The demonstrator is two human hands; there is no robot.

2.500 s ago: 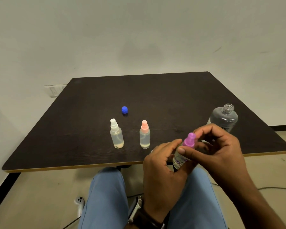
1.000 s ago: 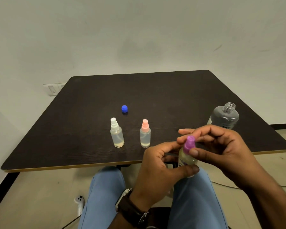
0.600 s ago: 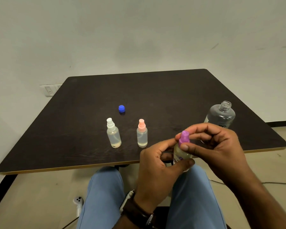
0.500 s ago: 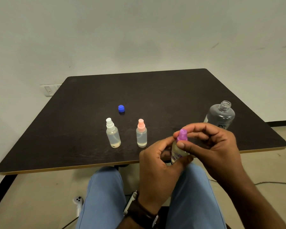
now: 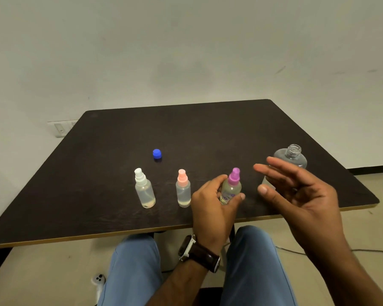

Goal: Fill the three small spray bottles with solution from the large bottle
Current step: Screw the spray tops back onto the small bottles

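Three small spray bottles line up near the table's front edge. The white-topped bottle (image 5: pixel 143 191) and the pink-topped bottle (image 5: pixel 183 191) stand upright with clear liquid in them. My left hand (image 5: pixel 212 208) grips the purple-topped bottle (image 5: pixel 231 187), which holds yellowish liquid and leans slightly right over the table. My right hand (image 5: pixel 296 191) hovers open just right of it, fingers spread, holding nothing. The large clear bottle (image 5: pixel 293 156) stands uncapped behind my right hand, its lower part hidden. Its blue cap (image 5: pixel 157 154) lies farther back on the left.
The dark square table (image 5: pixel 97 184) has a pale wooden edge toward me. My knees in blue trousers sit below it. A white controller (image 5: pixel 98 280) and a cable (image 5: pixel 367 251) lie on the floor. A wall socket (image 5: pixel 60 128) shows behind the table's left corner.
My right hand has let go of the purple top and opened, moving right. My left hand has carried the purple-topped bottle forward over the table, beside the pink-topped one.
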